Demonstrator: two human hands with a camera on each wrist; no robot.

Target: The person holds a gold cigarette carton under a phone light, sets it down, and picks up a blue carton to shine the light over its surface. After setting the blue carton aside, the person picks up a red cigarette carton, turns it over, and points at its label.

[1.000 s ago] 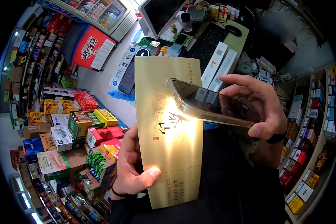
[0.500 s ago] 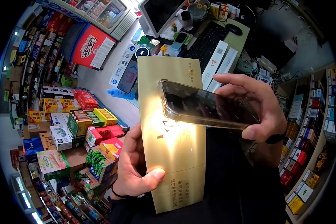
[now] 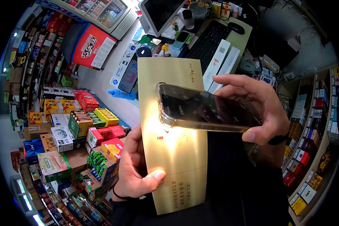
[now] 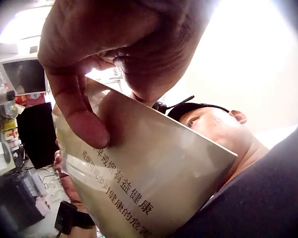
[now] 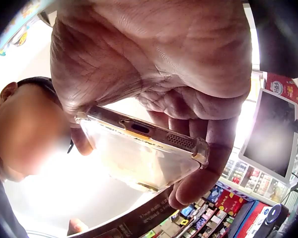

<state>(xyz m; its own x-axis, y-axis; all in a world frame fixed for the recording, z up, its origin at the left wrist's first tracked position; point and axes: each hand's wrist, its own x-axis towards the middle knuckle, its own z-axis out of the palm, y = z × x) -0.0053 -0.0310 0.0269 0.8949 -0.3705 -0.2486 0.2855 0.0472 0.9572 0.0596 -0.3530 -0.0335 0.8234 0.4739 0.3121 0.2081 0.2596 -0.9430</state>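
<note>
My left hand (image 3: pixel 133 171) holds a long gold cigarette carton (image 3: pixel 180 158), thumb on its front face and fingers behind its left edge. Dark printed lettering runs along the carton's lower end; the left wrist view shows more black characters on another face (image 4: pixel 134 163). In my right hand (image 3: pixel 267 109) is a smartphone (image 3: pixel 211 107) in a clear case, gripped by its edges near one end. The phone's far end hangs over the carton's middle, its lit lamp throwing a bright glare there. A small red mark (image 3: pixel 160 138) shows below the phone. The phone hides part of the print.
Beyond the carton stand a counter with a monitor (image 3: pixel 164 17), a keyboard (image 3: pixel 211 39), a mouse (image 3: pixel 236 28) and two long white boxes (image 3: pixel 216 62). Stacked snack boxes (image 3: pixel 60 139) fill the left. Shelves of small packs (image 3: pixel 303 162) line the right.
The phone has moved left across the carton, and the glare with it; the black brushed lettering is now covered. The carton has shifted slightly right and down at its lower end.
</note>
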